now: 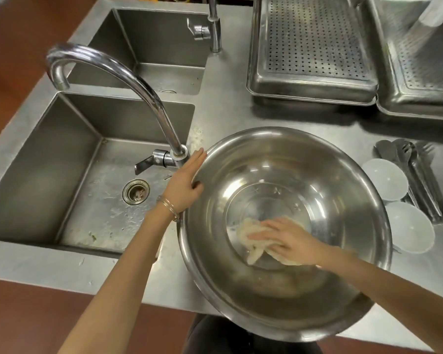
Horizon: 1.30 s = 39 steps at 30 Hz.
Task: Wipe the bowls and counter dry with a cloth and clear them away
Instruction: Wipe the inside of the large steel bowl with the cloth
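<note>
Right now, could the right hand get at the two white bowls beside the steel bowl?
Probably yes: the right hand presses the cloth inside the steel bowl, and the white bowls sit uncovered just beyond its right rim.

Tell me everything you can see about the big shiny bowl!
The big bowl is round, wide and deep, and looks like shiny steel, with small star marks around its flat bottom. It sits right way up on the grey counter beside the sink, its near edge sticking out past the counter's front. The left hand holds its rim, fingers flat outside, thumb hooked inside. The right hand presses a pale cloth against the bottom.
</note>
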Each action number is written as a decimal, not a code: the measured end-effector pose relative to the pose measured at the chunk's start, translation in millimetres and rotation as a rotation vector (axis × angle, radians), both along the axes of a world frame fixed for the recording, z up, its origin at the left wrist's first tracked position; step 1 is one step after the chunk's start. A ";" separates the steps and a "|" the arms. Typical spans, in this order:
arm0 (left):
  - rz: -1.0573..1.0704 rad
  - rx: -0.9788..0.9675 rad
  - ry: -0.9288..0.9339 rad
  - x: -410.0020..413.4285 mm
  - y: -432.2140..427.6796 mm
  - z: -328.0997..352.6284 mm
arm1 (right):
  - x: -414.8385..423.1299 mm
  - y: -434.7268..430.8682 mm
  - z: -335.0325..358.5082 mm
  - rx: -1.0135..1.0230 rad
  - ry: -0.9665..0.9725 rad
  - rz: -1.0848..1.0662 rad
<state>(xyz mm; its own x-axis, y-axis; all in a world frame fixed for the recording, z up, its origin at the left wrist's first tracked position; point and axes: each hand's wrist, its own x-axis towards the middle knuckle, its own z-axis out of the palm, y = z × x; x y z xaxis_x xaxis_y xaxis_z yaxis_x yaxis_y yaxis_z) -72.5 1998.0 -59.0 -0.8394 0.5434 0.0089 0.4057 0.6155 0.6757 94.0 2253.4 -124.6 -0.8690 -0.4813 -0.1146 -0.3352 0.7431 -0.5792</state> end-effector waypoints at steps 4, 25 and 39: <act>0.227 0.101 -0.010 83.8 -20.7 4.3 | -5.7 -16.8 16.8 -0.196 -0.082 -0.132; 0.300 0.215 -0.059 76.8 -5.3 -4.1 | -107.0 -49.3 14.6 -0.225 0.386 -0.867; 0.405 0.360 -0.128 90.5 0.9 -13.9 | -4.4 -62.3 -2.3 0.070 0.257 -0.013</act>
